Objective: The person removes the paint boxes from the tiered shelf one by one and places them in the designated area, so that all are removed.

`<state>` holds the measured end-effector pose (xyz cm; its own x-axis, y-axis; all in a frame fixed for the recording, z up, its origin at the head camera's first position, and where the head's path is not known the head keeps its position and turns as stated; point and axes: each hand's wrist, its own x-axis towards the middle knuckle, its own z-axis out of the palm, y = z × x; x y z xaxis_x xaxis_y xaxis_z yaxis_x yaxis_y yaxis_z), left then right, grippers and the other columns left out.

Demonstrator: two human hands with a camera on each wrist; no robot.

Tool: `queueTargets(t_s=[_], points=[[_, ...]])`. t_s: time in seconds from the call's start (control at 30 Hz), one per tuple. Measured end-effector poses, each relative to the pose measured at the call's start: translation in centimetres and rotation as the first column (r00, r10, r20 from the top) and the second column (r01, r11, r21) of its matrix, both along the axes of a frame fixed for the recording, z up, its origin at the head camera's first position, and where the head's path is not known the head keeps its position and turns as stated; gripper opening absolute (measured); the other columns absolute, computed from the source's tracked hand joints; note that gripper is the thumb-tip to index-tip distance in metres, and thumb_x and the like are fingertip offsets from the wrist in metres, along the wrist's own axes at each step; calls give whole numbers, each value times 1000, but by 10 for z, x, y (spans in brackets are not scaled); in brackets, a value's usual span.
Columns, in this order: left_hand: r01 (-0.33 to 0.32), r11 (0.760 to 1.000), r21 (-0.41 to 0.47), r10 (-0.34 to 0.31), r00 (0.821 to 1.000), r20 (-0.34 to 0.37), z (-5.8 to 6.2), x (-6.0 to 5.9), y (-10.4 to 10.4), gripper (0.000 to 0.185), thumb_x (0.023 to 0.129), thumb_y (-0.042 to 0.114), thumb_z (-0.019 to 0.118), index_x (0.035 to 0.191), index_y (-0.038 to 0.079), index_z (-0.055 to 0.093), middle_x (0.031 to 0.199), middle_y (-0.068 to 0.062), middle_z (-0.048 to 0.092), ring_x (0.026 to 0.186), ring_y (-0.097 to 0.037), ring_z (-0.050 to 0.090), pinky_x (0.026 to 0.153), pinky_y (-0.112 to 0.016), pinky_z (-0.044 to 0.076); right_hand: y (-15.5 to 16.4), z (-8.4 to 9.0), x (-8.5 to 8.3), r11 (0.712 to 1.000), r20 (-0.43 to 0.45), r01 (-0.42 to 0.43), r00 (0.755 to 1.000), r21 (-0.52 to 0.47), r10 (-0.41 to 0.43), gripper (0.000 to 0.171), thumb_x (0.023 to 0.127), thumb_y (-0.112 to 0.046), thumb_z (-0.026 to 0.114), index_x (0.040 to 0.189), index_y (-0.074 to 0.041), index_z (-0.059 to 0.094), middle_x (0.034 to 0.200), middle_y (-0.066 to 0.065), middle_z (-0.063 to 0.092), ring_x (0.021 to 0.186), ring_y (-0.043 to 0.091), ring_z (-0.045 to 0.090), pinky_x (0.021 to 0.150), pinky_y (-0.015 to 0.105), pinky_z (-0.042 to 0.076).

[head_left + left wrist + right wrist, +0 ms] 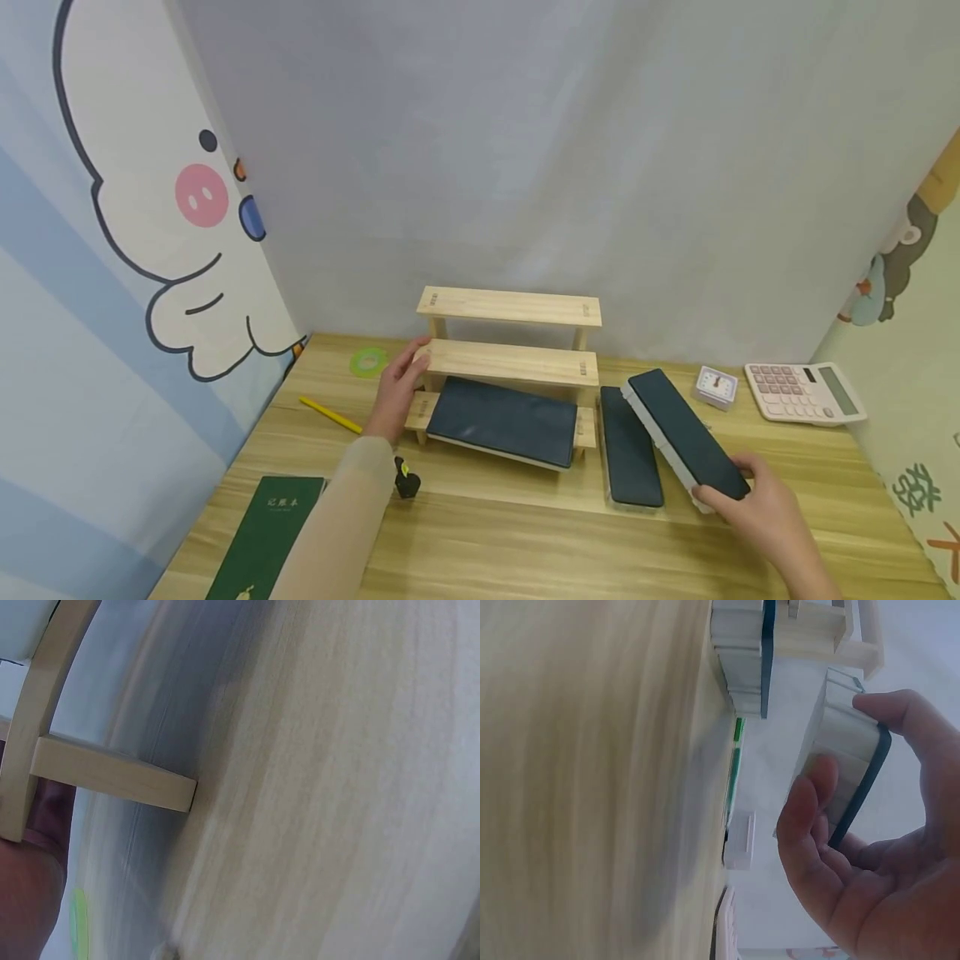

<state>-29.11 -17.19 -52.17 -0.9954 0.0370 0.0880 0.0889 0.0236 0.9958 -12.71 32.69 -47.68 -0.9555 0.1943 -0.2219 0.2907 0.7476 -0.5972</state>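
A three-tier wooden step shelf point(510, 360) stands at the back of the table. My left hand point(411, 365) holds its left end at the middle tier; in the left wrist view a finger point(34, 862) lies against the frame point(112, 776). One dark-covered book point(501, 422) lies tilted on the lowest tier. A second dark book point(630, 458) lies flat on the table to the right of the shelf. My right hand point(738, 493) grips the near end of a third dark book point(678, 433), which is lifted at a slant above the second; thumb and fingers pinch its thick white page block point(838, 735).
Left of the shelf lie a green tape roll point(368, 362), a yellow pencil point(330, 414), a small black clip point(407, 482) and a green notebook point(266, 533). A small white clock point(716, 387) and a pink calculator point(804, 392) sit at the back right. Walls enclose the wooden table point(525, 533).
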Motion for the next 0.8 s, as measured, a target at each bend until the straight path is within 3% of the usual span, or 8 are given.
queueTargets(t_s=[0.2,0.37,0.57,0.8], points=[[11,1000,19,-11,1000,0,14,8,3,48,110,34,57,155,21,53,170,-6,28,156,-26,22,122,-60,21,16,-7,10,999,42,7,999,38,-9,99,90,-55,76,141,22,38,135,45,47,118,54,53,96,63,47],[0,1000,-13,0,1000,3,6,3,2,48,108,43,57,154,28,54,169,2,31,155,-22,23,122,-59,22,26,-8,16,999,100,11,995,45,-15,102,90,-58,75,138,24,38,128,46,51,112,53,56,91,62,49],[-13,1000,-22,13,1000,1,-5,-3,-1,48,106,49,59,151,33,56,166,9,34,154,-19,26,121,-57,24,35,-10,20,999,122,9,992,44,-14,100,91,-56,74,136,26,39,110,38,63,103,47,60,89,59,50],[0,1000,9,0,1000,10,4,3,1,47,109,40,58,154,27,54,169,3,31,156,-20,22,123,-56,20,38,-12,19,997,124,18,992,68,-26,105,90,-60,74,135,28,39,120,45,56,108,51,58,91,61,49]])
